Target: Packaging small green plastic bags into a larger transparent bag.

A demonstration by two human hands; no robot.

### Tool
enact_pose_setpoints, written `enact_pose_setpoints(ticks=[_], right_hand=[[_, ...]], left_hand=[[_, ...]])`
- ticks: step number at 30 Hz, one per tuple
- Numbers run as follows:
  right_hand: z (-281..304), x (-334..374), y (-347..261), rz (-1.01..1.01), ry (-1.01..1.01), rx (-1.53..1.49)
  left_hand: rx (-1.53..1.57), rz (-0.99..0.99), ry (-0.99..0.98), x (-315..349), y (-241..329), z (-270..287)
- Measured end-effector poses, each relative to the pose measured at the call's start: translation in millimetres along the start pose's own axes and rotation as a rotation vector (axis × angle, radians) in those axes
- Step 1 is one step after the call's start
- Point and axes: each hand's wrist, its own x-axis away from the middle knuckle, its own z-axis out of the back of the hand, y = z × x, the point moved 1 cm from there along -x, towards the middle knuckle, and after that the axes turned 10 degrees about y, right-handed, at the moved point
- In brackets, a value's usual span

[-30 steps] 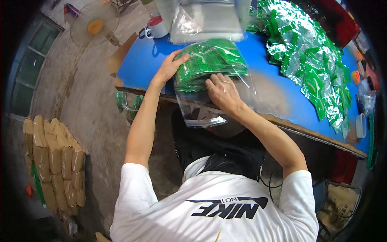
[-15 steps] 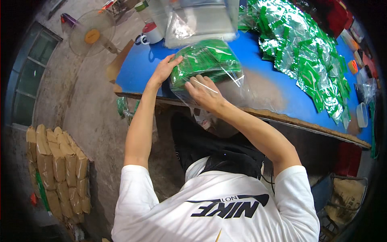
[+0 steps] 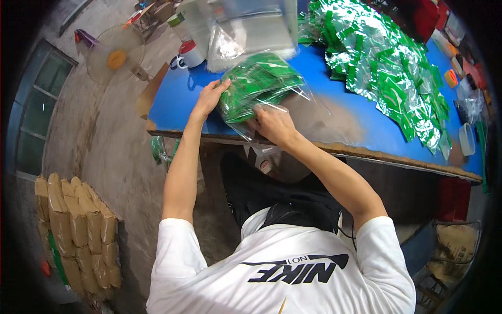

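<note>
A clear plastic bag (image 3: 264,78) filled with green packets lies at the front edge of the blue table (image 3: 172,107). My left hand (image 3: 210,98) grips the bag's left side, its fingertips on the green bundle and part of the hand hidden behind it. At the near side, my right hand (image 3: 274,124) has its fingers curled on the loose clear film of the bag; their tips are partly hidden. The film spreads out to the right, past my right hand.
Behind the bag lies a stack of clear empty bags (image 3: 253,39), with a white mug with a red top (image 3: 191,55) to its left. A heap of green and silver packets (image 3: 387,73) covers the table's right. A fan (image 3: 116,58) and stacked brown packages (image 3: 78,235) stand left.
My right hand has shifted slightly down and right, its fingers curling tighter at the film. The bag's near right side has sagged and folded, and the whole view has moved a little.
</note>
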Motion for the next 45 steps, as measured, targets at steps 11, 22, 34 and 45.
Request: enact_pose_setpoints(ticks=[11,22,34,45], right_hand=[[12,-4,29,-0.699,-0.185,-0.410],[0,-15,-15,-1.328,-0.122,-1.137],[24,-2,-11,-1.444,-0.024,-1.339],[19,-22,-24,-1.281,-0.039,-0.969]], left_hand=[[-0.023,-0.019,0.030,-9,-7,-3],[-0.160,-0.111,0.153,-4,-7,-6],[-0.049,-0.171,-0.160,-34,21,11],[0.301,0.041,-0.598,-25,17,25]])
